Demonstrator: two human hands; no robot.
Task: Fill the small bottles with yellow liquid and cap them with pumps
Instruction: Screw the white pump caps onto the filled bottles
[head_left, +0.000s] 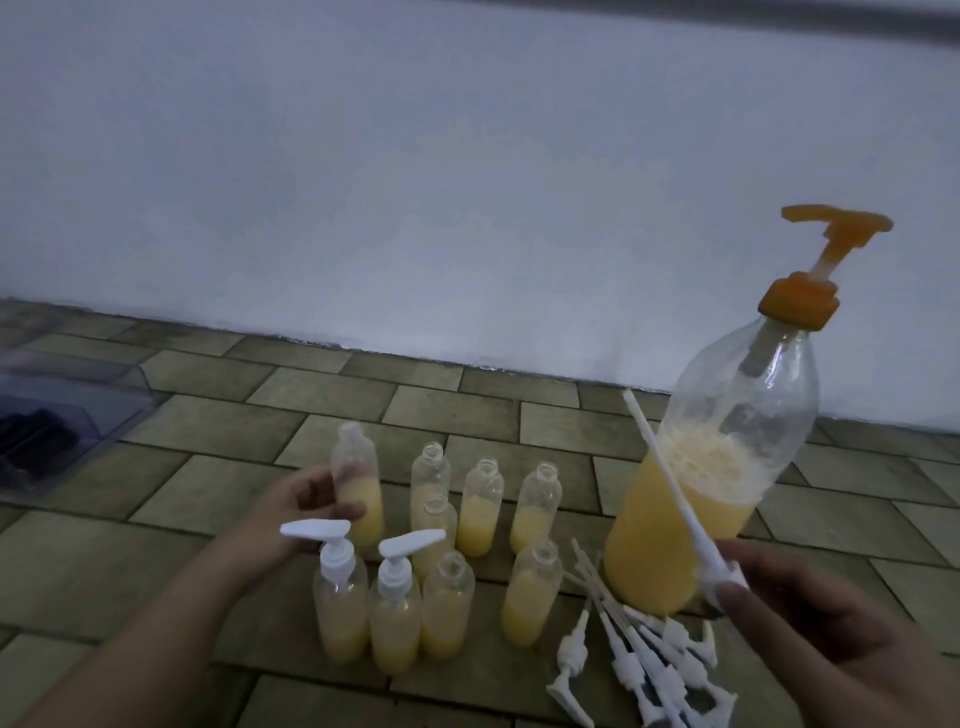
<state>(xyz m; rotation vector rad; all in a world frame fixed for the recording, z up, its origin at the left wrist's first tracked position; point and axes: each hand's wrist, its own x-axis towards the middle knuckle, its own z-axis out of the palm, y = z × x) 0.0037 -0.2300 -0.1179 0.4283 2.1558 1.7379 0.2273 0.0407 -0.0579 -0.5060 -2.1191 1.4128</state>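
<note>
Head view: left hand (306, 499) closed around one uncapped small bottle (357, 488), partly filled with yellow liquid, raised at the far-left edge of the bottle group on the tiled floor (218, 415). Right hand (810, 618) gripping a white pump (719, 571) by its collar, dip tube angled up and left across the large bottle (727, 467) with orange pump top. Two capped bottles (363, 608) nearest, open bottles behind, loose pumps (644, 670) heaped beside the large bottle's base.

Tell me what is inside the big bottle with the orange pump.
The big bottle holds yellow liquid in its lower half, foam on top, and the orange pump stem entering its neck. The right hand covers its base corner.
</note>
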